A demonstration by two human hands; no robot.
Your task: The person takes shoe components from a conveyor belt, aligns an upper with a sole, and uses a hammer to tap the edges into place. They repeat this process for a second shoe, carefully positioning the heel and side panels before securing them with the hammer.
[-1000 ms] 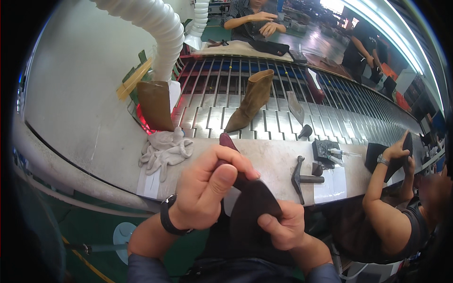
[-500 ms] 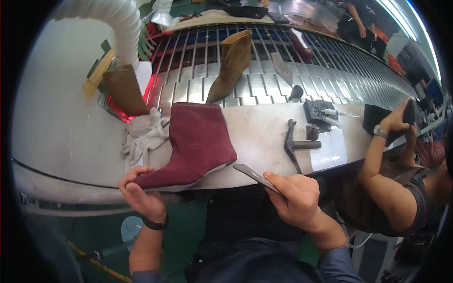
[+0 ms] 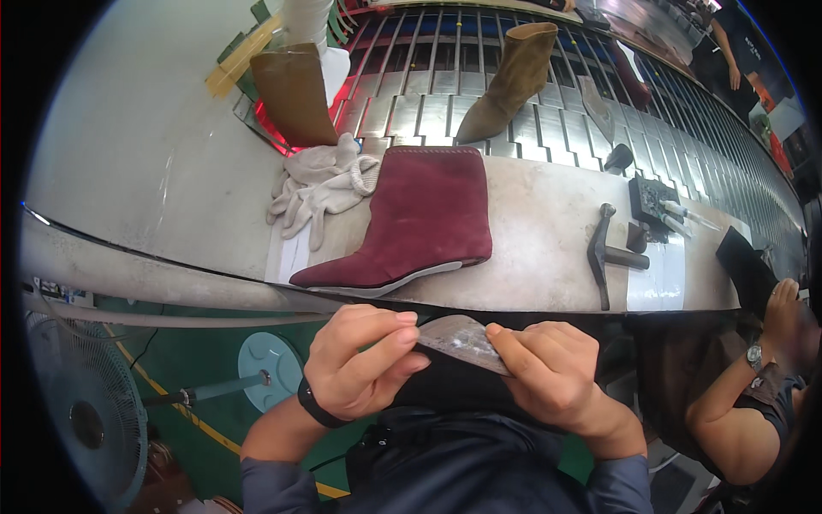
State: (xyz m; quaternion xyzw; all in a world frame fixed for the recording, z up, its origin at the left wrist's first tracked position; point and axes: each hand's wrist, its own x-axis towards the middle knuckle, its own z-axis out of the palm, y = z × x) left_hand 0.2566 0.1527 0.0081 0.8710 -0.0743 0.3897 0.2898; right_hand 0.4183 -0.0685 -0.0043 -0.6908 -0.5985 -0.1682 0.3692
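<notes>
A flat grey blade-like tool [image 3: 465, 337], rounded along its upper edge and smeared with white, is held level before my body. My right hand [image 3: 552, 370] grips one end, thumb laid on its face. At the other end, the curled fingers of my left hand [image 3: 364, 358] close about the tip; that tip is partly hidden. Just beyond my hands, a burgundy suede ankle boot [image 3: 432, 214] stands by itself at the bench's front edge. Its toe points left and a pale sole edge shows.
Off-white gloves [image 3: 321, 184] lie left of the boot. On the bench [image 3: 539, 223] to the right rest a hammer [image 3: 604, 257] and a dark block [image 3: 649, 201] with syringe-like tubes. Behind runs a slatted metal conveyor [image 3: 419, 116] carrying a brown boot [image 3: 514, 81]. A co-worker's arm [image 3: 741, 385] is at right.
My left hand has let go of the boot's toe and come across to the blade-like tool. The boot now stands on the bench. The tool has turned broadside, and the view has shifted.
</notes>
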